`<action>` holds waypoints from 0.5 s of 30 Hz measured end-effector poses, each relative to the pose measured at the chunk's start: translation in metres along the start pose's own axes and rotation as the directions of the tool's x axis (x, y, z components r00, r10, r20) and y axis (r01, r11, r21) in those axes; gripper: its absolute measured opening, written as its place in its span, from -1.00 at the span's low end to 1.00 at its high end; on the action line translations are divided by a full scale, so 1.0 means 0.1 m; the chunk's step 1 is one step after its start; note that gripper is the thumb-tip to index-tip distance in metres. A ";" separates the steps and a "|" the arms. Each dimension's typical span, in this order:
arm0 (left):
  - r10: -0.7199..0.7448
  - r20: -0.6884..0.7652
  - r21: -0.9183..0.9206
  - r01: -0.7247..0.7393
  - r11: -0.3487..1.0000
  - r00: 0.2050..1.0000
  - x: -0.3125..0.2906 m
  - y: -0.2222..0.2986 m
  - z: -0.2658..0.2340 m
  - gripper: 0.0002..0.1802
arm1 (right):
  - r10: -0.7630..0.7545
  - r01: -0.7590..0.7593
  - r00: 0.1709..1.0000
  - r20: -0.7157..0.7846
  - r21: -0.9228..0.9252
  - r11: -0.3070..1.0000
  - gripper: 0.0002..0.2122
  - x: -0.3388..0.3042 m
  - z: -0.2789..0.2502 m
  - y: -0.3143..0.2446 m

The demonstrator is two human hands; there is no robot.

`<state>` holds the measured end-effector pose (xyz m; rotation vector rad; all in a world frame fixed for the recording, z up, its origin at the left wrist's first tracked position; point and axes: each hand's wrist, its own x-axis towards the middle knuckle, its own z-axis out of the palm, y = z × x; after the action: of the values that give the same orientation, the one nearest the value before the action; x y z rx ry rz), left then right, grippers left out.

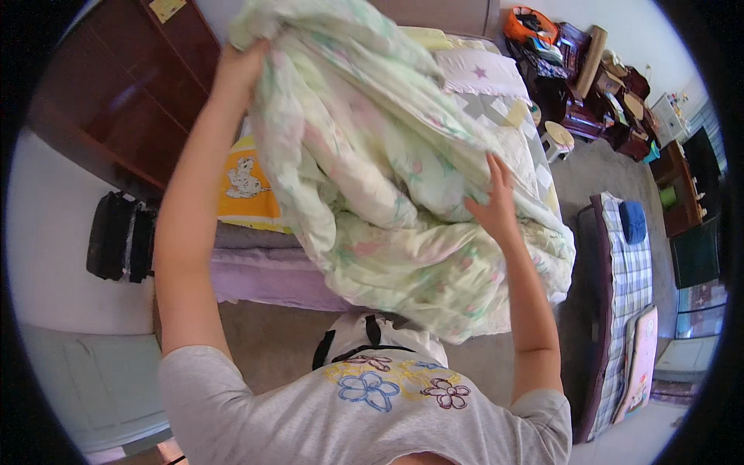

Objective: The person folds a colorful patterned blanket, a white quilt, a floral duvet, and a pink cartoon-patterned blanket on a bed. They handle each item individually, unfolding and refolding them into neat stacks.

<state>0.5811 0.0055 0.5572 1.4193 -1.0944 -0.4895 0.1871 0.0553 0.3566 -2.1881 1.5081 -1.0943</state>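
A light green floral quilt [403,178] hangs bunched and raised in front of me, over the bed. High on the left, my left hand [246,66] is closed on the quilt's upper edge, its fingertips hidden by the fabric. My right hand [496,203] lies against the quilt's right side with thumb and fingers spread, not gripping it. Past the quilt show a white pillow [479,75] with a star and an orange-yellow cloth [246,190] with a cartoon dog. A purple cover [271,275] drapes over the bed's near side.
A dark wardrobe [116,101] stands at the left, with black bags [116,236] below it. On the right are a bench with a checked cover [632,271], a small stool [556,139] and cluttered dark furniture [581,120]. An orange bag [531,25] sits at the back right.
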 end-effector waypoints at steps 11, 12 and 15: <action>-0.112 0.551 0.065 0.091 0.994 0.827 -0.33 -1.08 -0.73 -0.49 | 0.040 -0.023 0.946 0.321 -0.056 0.998 -0.37 0.70 1.57 -0.78; -0.223 0.515 0.128 0.183 0.975 0.828 -0.24 -1.33 -0.93 -0.47 | 0.068 -0.030 0.952 0.298 -0.132 0.991 -0.41 0.72 1.51 -0.68; -0.376 0.287 -0.091 0.416 0.905 0.881 -0.11 -1.60 -1.48 -0.47 | 0.267 -0.176 0.929 0.256 -0.328 0.928 -0.59 1.05 0.98 -0.01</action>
<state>0.7494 0.0673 0.4335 1.4754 -0.9458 -1.0625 0.2755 -0.0557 0.3352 -2.1701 1.8181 -0.4620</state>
